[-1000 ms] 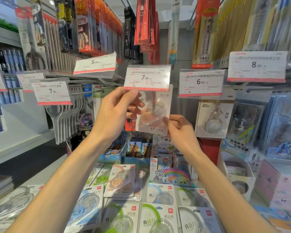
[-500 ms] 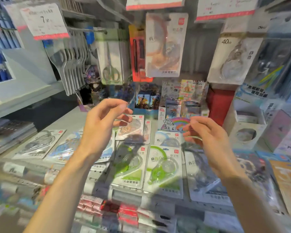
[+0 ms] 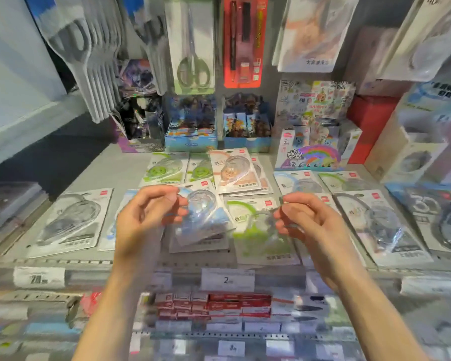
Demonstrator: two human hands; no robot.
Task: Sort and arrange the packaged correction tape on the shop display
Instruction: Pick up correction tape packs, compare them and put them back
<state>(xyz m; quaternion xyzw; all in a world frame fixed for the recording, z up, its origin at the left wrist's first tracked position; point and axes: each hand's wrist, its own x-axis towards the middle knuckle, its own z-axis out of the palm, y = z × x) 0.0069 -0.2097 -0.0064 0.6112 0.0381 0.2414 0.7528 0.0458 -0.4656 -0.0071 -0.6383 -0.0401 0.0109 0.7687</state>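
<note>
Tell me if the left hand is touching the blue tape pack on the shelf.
Cannot tell. In the head view the left hand overlaps the blue tape pack with curled, empty fingers, but motion blur hides whether they touch it or are above it.

Hanging stationery and boxed goods round the shelf

A carded pair of scissors (image 3: pixel 193 48) hangs beside a red pen pack (image 3: pixel 242 43) above the shelf's back edge, where blue card boxes (image 3: pixel 190 142) and a rainbow pony box (image 3: pixel 313 155) stand; a price tag (image 3: pixel 227 280) sits on the front edge.
</note>
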